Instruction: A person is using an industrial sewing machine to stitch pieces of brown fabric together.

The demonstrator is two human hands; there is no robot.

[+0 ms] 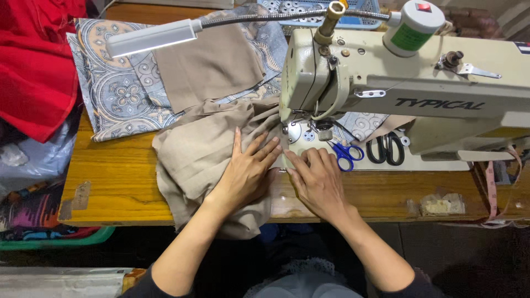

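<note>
A cream sewing machine (419,83) stands on a wooden table (121,182). Beige fabric (193,154) is bunched in front of its needle area (290,129). My left hand (245,171) lies flat on this fabric with fingers spread, pressing it down just left of the needle. My right hand (317,179) rests palm down beside it, fingertips on the fabric's edge near the metal needle plate. The two hands nearly touch at the fingertips. Neither hand grips anything.
Blue-handled scissors (345,154) and black-handled scissors (386,149) lie on the machine bed to the right. Patterned blue-grey cloth (118,94) with a beige piece (210,66) lies behind. Red cloth (33,60) hangs at far left. A gooseneck lamp (152,37) reaches over.
</note>
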